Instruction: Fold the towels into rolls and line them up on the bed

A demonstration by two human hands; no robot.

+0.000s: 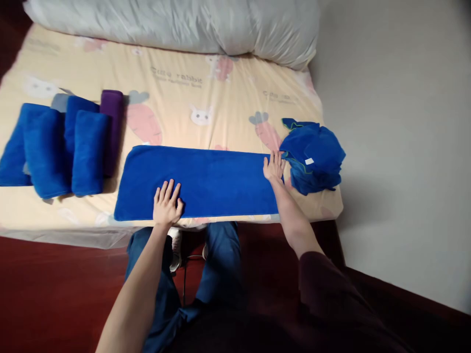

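Observation:
A blue towel (217,184) lies flat in a long strip along the near edge of the bed. My left hand (167,203) rests palm down on its left part, fingers spread. At the towel's far right corner, my right hand (274,166) presses down with its fingers stretched out. Just beyond those fingertips sits a crumpled blue cloth heap (316,157) with a small white label and a yellow-green edge stitch. Neither hand grips anything.
Several rolled or folded blue towels (88,152) and a purple one (113,127) stand grouped at the left. A grey bedding roll (176,22) spans the back of the patterned bed sheet (228,103). A pale wall (397,147) borders the right side.

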